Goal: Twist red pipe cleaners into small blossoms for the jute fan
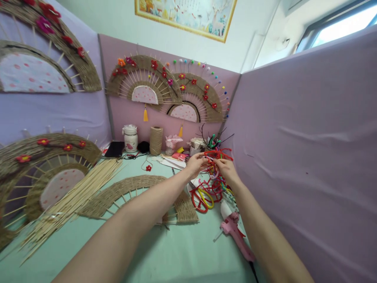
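my left hand (196, 165) curls its fingers at the red fuzzy stems (219, 152), which sit between and just beyond my hands, near the tangled pile (216, 185); i judge them light, soft, bendable, best pinched near an end. my right hand (225, 169) curls too; whether either clamps one, i cannot tell.

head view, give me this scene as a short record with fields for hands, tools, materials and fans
left hand: at a tangle of coloured fuzzy strands, exact grip unclear
right hand: beside the left hand, also at the strands, exact grip unclear
tools: pink glue gun on the table, near the right arm
materials: thin sticks at left; upright twine spool behind
table fan: woven piece, partly hidden by the left arm
back panel: two overlapping flower-trimmed fans
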### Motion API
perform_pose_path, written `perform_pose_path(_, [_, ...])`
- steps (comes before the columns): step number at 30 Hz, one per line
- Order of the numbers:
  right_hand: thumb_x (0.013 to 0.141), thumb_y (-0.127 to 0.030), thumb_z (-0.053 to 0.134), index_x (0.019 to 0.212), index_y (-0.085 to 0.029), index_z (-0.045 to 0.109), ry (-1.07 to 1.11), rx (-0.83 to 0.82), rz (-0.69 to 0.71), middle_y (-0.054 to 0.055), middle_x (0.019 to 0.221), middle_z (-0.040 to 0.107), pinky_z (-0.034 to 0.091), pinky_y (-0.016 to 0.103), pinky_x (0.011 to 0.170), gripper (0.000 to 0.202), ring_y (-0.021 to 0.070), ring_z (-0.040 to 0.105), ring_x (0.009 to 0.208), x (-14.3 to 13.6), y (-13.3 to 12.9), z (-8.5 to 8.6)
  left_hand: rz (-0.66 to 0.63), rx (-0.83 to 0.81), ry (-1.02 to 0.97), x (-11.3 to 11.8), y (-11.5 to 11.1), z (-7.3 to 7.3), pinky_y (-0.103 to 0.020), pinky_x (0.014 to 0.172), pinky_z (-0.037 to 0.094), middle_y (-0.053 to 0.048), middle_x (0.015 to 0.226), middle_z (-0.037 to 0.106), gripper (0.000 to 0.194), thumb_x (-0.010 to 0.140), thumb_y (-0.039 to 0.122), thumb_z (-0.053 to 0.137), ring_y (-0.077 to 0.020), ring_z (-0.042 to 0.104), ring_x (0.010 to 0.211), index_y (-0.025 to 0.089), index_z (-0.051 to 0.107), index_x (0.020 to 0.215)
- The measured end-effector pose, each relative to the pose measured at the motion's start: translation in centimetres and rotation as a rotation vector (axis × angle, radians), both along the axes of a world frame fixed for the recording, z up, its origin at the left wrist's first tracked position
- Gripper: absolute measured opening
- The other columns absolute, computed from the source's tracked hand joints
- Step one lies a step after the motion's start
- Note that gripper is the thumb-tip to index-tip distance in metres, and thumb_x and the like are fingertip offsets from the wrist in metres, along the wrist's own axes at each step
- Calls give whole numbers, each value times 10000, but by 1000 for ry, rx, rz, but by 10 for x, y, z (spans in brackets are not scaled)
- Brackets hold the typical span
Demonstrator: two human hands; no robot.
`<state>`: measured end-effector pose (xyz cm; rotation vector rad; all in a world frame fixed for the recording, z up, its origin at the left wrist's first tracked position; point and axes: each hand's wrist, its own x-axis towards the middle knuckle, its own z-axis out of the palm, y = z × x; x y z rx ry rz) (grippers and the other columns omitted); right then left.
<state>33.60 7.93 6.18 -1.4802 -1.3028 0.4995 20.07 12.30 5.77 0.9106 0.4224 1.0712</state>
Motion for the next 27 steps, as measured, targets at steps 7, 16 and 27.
perform_pose_path(7, [716, -398, 534, 568, -151, 599, -88, 40, -8, -26, 430, 502, 301, 213, 436, 295, 96, 417, 413, -11, -10, 3, 442, 266, 343, 10, 8, -7, -241, 698, 434, 52, 601, 548, 578, 582, 20, 648, -107, 555, 609, 202, 537, 1120])
perform_pose_path(16, [740, -389, 469, 736, -138, 601, 259, 131, -386, 7, 553, 578, 337, 202, 379, 284, 80, 412, 384, 19, -3, -2, 650, 230, 495, -17, 36, -10, -223, 717, 414, 51, 610, 570, 736, 601, 76, 671, -108, 554, 610, 177, 376, 1267])
perform_pose_path(27, [761, -316, 413, 739, -110, 660, -107, -183, -552, 102, 537, 639, 457, 272, 491, 322, 214, 624, 534, 53, -5, -48, 475, -37, 209, -77, 29, 5, -219, 568, 456, 6, 657, 584, 280, 616, 117, 673, -75, 563, 534, 147, 549, 867])
